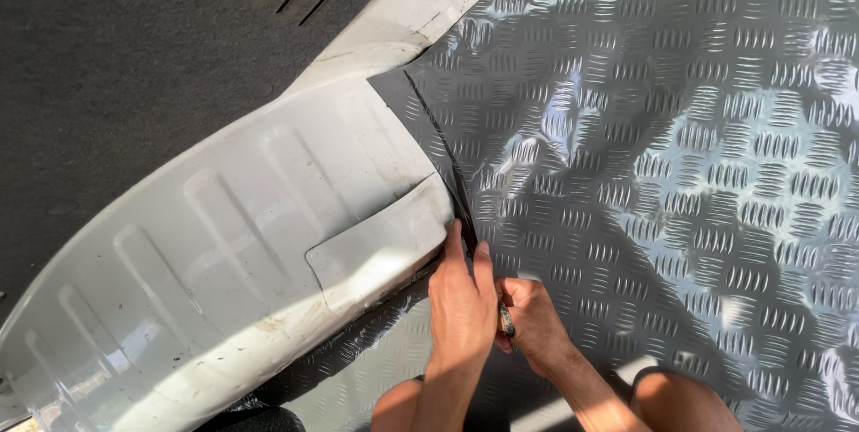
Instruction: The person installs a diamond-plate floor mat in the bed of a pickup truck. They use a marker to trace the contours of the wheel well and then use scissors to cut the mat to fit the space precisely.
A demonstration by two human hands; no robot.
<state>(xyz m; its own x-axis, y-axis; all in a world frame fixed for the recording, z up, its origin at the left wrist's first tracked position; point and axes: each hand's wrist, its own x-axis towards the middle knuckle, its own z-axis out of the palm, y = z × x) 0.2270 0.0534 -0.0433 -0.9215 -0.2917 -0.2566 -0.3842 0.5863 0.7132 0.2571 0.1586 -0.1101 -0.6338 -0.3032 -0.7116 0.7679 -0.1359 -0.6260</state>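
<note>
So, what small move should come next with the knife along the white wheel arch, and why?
Probably draw the knife in the right hand a little further toward the person, following the wheel arch. The cut in the checker-pattern mat ends near the left hand, which presses the mat beside it, and uncut mat below lies against the arch.

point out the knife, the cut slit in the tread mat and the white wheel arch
knife [506, 319], head view, handle showing by the right hand [535, 320]
cut slit [445, 159], head view, mid-length of the slit
white wheel arch [224, 244], head view, ribbed top surface
</note>
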